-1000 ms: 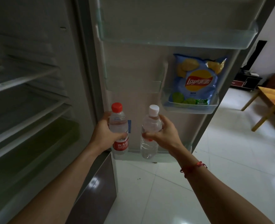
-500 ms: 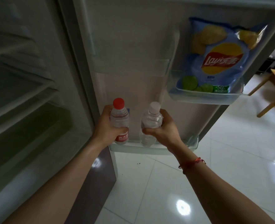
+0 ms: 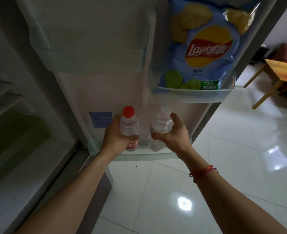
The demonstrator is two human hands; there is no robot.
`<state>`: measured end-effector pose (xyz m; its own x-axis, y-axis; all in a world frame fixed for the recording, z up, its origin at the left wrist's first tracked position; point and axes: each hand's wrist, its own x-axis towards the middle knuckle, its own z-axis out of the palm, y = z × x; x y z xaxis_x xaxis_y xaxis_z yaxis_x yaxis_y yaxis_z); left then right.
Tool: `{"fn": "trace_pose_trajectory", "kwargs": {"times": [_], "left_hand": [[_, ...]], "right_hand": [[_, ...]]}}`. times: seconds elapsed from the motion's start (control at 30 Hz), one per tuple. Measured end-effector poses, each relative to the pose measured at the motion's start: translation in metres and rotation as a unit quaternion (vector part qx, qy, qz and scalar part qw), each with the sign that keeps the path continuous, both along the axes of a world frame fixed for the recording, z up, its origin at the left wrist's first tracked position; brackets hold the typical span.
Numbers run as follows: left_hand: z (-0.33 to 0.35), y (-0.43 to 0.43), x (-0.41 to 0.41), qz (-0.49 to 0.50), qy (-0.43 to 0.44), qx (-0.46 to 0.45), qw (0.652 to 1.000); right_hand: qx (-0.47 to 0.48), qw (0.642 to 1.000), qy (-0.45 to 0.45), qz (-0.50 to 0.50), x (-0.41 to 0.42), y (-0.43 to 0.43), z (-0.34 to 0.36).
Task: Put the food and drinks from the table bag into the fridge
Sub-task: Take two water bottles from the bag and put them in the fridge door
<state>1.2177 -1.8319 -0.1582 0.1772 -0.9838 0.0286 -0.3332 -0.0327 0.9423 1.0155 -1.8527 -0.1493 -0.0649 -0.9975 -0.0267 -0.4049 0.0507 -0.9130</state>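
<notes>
Bottles, two of them, stand upright with their lower ends down inside the bottom bin [image 3: 139, 156] of the fridge door [image 3: 105, 88], just below the middle of my view. The red-cap bottle [image 3: 128, 127] is at 9 o'clock from the white-cap bottle [image 3: 161, 125]. They are just beside each other, with a narrow gap between them. I cannot tell whether either base rests on the bin's floor.

My left hand [image 3: 114, 137] grips the red-cap bottle, its fingers [image 3: 131, 137] curled round the body just above the red label. My right hand [image 3: 176, 134] grips the white-cap bottle the same way, with the fingers [image 3: 157, 136] wrapped across its front and the rest behind its shoulder. A red bracelet [image 3: 203, 171] sits on the right wrist.

At 1 o'clock a blue chips bag [image 3: 205, 48] stands in the upper bin [image 3: 190, 97], leaning against the door. A blue sticker [image 3: 100, 119] is on the door at 9 o'clock from the left hand. At 9 o'clock in the view, the fridge shelves [image 3: 7, 102] look dim. White floor tiles [image 3: 223, 174] fill the area from 4 to 6 o'clock.
</notes>
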Motion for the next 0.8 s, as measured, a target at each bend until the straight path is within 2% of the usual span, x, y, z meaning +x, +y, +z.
{"fn": "trace_pose_trajectory", "kwargs": {"times": [0.3,0.8], "left_hand": [[-0.011,-0.018,-0.049,-0.023,0.016,0.030,0.999],[-0.030,-0.033,-0.080,-0.033,-0.031,0.041,0.998]], "right_hand": [[0.002,1.000,0.000,-0.018,-0.045,-0.012,-0.011],[0.013,1.000,0.009,-0.026,-0.066,-0.026,-0.037]]}}
